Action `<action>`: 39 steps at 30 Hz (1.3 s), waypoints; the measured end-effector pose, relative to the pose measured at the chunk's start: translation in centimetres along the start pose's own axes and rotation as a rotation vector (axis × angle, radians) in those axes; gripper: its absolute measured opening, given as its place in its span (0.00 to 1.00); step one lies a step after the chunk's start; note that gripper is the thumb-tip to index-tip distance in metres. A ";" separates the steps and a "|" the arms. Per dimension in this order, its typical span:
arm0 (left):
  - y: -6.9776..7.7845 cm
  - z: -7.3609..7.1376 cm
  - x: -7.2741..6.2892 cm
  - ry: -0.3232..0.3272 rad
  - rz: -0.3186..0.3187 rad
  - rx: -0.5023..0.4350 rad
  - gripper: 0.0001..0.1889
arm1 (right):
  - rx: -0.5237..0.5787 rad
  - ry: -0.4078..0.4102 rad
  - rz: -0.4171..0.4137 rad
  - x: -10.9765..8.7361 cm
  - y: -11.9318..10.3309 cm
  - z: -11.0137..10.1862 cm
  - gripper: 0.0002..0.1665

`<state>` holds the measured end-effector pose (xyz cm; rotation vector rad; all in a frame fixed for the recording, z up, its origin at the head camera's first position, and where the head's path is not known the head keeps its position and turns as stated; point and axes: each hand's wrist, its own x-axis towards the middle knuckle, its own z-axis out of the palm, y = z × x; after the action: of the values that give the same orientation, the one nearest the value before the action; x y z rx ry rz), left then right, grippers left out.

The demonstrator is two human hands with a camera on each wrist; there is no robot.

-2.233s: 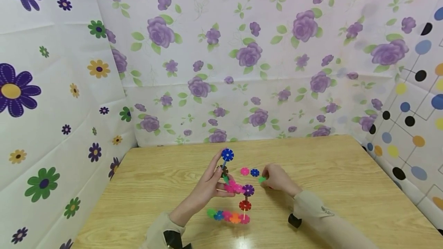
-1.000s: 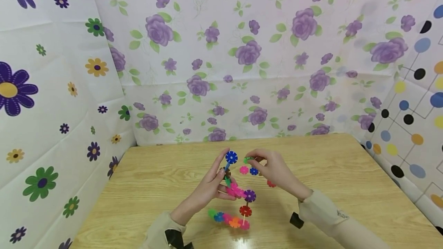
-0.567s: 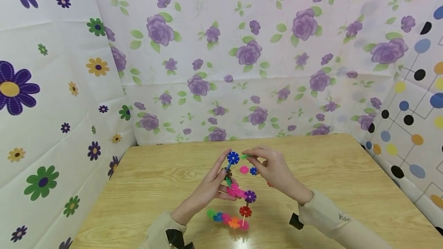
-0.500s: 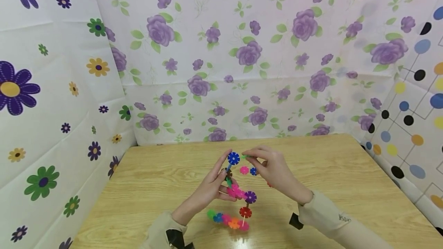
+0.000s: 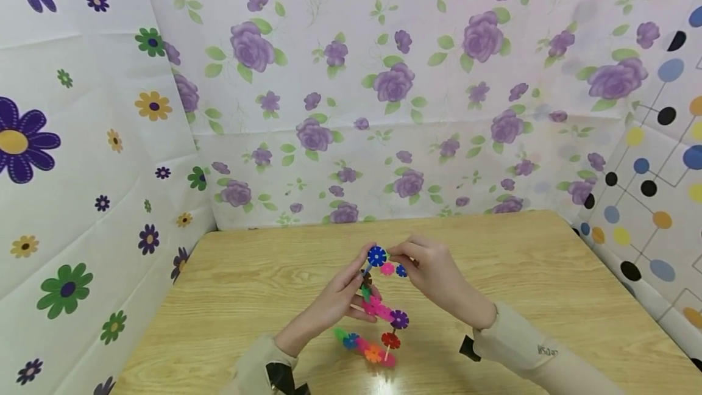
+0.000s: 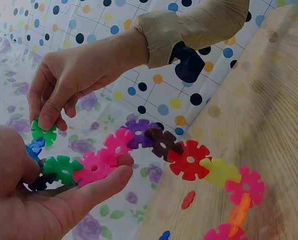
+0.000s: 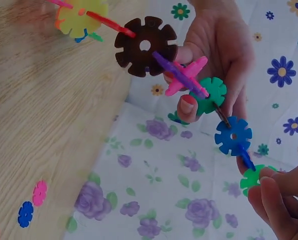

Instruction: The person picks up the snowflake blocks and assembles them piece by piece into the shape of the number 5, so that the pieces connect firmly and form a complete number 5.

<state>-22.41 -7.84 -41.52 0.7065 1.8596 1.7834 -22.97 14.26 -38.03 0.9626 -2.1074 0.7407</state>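
My left hand (image 5: 329, 309) grips a long chain of flower-shaped plastic discs by its upper part, with bright pink discs (image 6: 96, 167) lying across the fingers. A deep blue disc (image 5: 376, 256) forms the chain's top end. Between thumb and forefinger, my right hand (image 5: 441, 279) pinches a light green notched disc (image 7: 252, 181), whose edge meets that blue disc in the right wrist view. Farther along, the chain runs through a purple disc (image 5: 400, 319) and a red disc (image 5: 391, 340), then turns left through an orange disc (image 5: 373, 353) low over the table.
Loose on the wooden table (image 5: 247, 297), beyond the chain, lie a pink disc (image 5: 387, 269) and a blue disc (image 5: 401, 270). A loose red disc (image 6: 188, 200) shows in the left wrist view. Flowered cloth (image 5: 351, 108) hangs along the table's back edge.
My right hand has lifted the light green disc off the table and carried it left to the blue end disc. My left hand and the chain have shifted slightly right and down.
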 end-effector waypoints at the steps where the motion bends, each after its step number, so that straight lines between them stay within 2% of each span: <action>1: 0.0 0.0 0.0 -0.006 -0.005 -0.005 0.27 | -0.007 0.006 -0.008 0.0 -0.1 0.0 0.09; 9: 0.3 0.0 0.3 -0.034 -0.005 -0.037 0.28 | -0.016 0.061 -0.044 0.1 -0.3 0.1 0.11; 16: 0.7 0.3 0.2 -0.042 -0.039 -0.078 0.28 | -0.010 0.108 -0.085 0.2 -0.5 0.1 0.13; 31: 0.8 0.6 0.1 -0.054 -0.026 -0.064 0.28 | 0.035 0.114 -0.113 0.2 -0.3 0.0 0.13; 36: 1.3 0.4 0.1 -0.029 -0.023 -0.083 0.28 | 0.088 0.090 -0.081 0.5 0.1 -0.1 0.13; 39: 1.6 0.4 0.1 -0.005 0.009 -0.092 0.28 | 0.140 0.078 -0.027 0.5 0.4 -0.3 0.16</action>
<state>-22.17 -7.43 -39.94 0.6856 1.7614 1.8575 -23.48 14.48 -37.52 1.0176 -1.9927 0.9078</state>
